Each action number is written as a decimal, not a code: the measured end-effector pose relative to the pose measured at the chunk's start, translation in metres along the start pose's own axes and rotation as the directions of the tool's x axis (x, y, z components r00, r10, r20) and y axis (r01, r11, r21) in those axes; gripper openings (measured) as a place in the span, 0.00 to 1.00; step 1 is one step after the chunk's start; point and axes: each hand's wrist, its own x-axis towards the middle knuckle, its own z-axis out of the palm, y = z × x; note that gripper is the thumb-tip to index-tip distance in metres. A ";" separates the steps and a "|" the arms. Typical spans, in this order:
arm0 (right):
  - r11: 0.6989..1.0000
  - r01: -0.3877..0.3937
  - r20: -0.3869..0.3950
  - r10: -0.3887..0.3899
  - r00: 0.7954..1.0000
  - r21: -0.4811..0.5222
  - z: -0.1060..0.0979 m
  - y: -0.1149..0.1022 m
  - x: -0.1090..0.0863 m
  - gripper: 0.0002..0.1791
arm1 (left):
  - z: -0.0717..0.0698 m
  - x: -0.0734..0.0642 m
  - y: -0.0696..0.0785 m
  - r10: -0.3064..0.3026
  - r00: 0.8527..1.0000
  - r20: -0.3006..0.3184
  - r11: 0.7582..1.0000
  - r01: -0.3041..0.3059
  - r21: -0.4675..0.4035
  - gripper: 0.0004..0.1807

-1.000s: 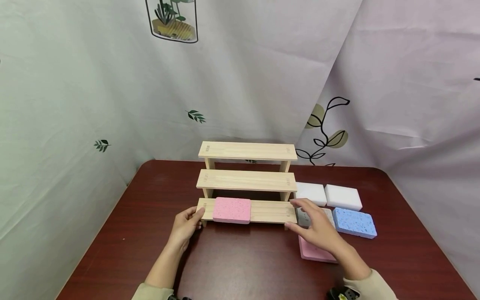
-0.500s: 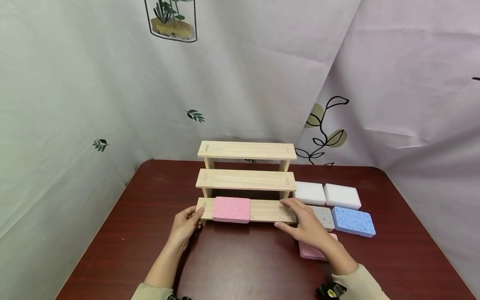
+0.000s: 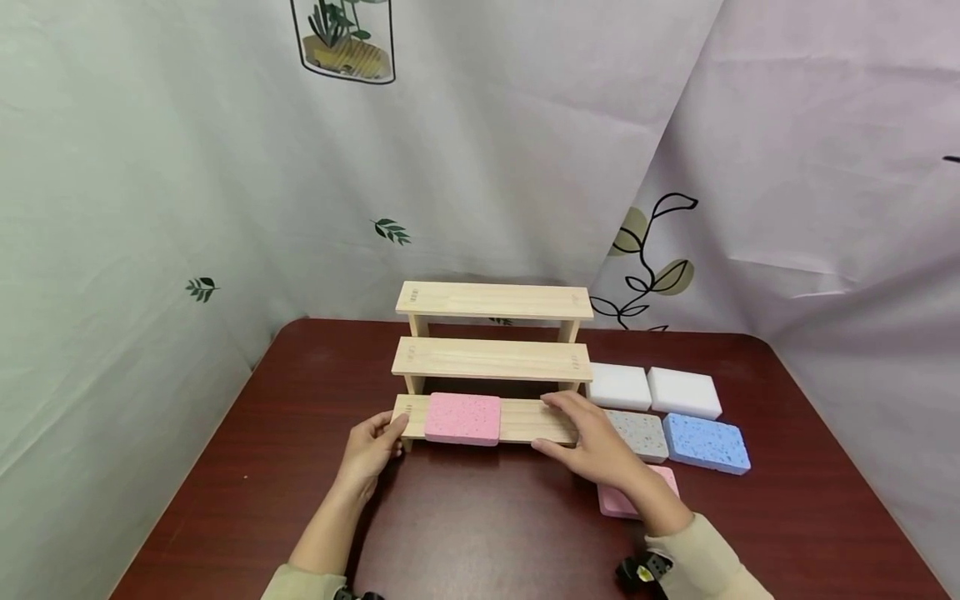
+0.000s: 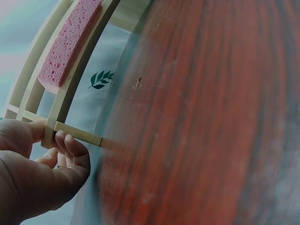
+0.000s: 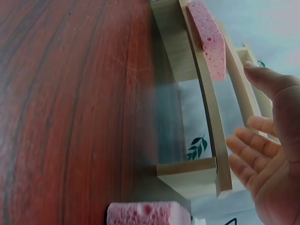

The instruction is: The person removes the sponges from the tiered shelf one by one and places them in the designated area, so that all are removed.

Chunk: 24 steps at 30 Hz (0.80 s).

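Observation:
A three-tier wooden shelf (image 3: pixel 491 358) stands at the table's far side, and a pink sponge (image 3: pixel 462 418) lies flat on its bottom step, left of the middle. My left hand (image 3: pixel 371 454) pinches the left end of that step between thumb and fingers, as the left wrist view also shows. Over the right end of the same step is my right hand (image 3: pixel 592 442), fingers spread and holding nothing. The right wrist view shows its palm beside the step; whether it touches the wood I cannot tell.
Right of the shelf lie two white sponges (image 3: pixel 684 392), a grey speckled sponge (image 3: pixel 639 435) and a blue sponge (image 3: pixel 707 443). A second pink sponge (image 3: pixel 617 502) is partly hidden under my right forearm. A printed curtain (image 3: pixel 487 150) hangs behind the table (image 3: pixel 480 525).
My right hand has moved left along the bottom step toward the pink sponge, uncovering more of the grey sponge. The left hand and the shelf have stayed put.

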 end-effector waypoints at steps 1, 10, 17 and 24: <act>1.000 0.004 0.002 -0.004 1.000 0.003 0.001 0.000 0.001 0.33 | 0.000 0.000 0.000 -0.003 1.000 -0.001 1.000 0.003 0.000 0.23; 1.000 0.010 0.038 -0.011 0.999 0.029 0.009 -0.008 0.009 0.34 | 0.000 0.000 0.000 -0.009 1.000 -0.001 1.000 0.010 0.009 0.23; 0.999 0.030 0.037 -0.031 0.999 0.043 0.016 -0.013 0.016 0.34 | -0.001 0.000 0.001 -0.002 1.000 0.009 1.000 0.002 0.006 0.26; 0.998 0.021 0.048 -0.023 0.999 0.057 0.022 -0.020 0.023 0.35 | -0.001 0.001 0.000 -0.004 1.000 0.006 1.000 0.004 0.003 0.24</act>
